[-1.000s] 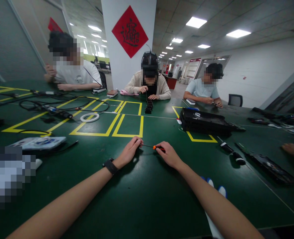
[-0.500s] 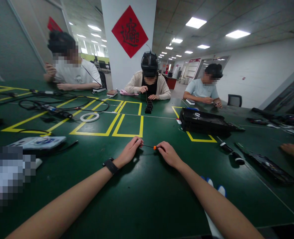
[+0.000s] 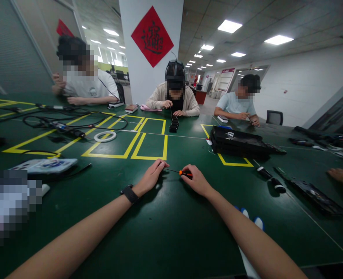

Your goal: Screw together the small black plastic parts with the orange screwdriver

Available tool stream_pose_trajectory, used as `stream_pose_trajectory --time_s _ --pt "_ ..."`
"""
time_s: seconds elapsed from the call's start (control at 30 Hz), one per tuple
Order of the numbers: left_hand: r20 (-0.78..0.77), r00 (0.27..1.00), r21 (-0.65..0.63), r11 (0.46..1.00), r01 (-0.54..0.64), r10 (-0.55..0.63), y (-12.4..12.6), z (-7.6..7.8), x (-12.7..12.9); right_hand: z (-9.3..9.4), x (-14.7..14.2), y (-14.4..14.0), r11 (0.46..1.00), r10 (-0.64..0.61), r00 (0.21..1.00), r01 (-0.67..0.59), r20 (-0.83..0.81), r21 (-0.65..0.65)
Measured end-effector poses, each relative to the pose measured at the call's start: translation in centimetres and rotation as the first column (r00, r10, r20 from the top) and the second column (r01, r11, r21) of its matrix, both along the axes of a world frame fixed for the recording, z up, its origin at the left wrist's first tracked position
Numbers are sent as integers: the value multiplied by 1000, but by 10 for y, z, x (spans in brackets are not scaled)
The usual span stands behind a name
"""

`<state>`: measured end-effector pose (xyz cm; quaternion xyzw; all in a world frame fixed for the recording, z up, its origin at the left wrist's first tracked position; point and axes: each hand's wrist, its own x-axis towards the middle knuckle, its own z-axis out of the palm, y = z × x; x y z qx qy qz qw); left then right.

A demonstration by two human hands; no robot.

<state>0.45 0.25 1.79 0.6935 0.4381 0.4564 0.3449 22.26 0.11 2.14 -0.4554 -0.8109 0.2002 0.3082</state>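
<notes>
Okay so an orange-and-black screwdriver (image 3: pixel 181 173) is gripped by its handle in the right hand (image 3: pixel 199 181), well in from the near edge of the green surface (image 3: pixel 148 240). Its shaft is pointed at the left hand (image 3: pixel 150 178), fingers curled in, though whether anything's pinched there can't be told. A black case (image 3: pixel 238 140) can be seen nearer the far edge, off right.

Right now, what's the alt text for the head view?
Bare right hand grips a slim screwdriver with a black-and-orange handle, its shaft reaching the left hand, over a green table. Beyond lie yellow tape rectangles and a flat white ring; three people sit opposite.
</notes>
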Motion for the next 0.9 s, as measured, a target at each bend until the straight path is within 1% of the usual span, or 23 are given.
stream_pose_trajectory --time_s 0.17,0.3,0.43,0.57,0.8,0.9 --pt "-5 1000 8 1000 -4 4 1 -1 0 -1 0 1 999 40 999 -41 12 21" --pt "17 1000 -15 1000 22 -21 3 -4 0 -2 0 4 998 54 998 -55 38 41" --pt "57 997 -34 998 52 -50 5 -6 1 -1 1 4 998 46 998 -48 47 43" --pt "78 996 -39 998 50 -47 5 -8 0 1 1 2 999 34 998 -35 47 29" --pt "75 996 -31 998 46 -44 5 -8 0 1 0 0 1000 2 1000 -2 25 -4" --pt "70 997 -36 999 36 -33 5 -8 0 1 0 1 1000 12 1000 -12 18 -1"
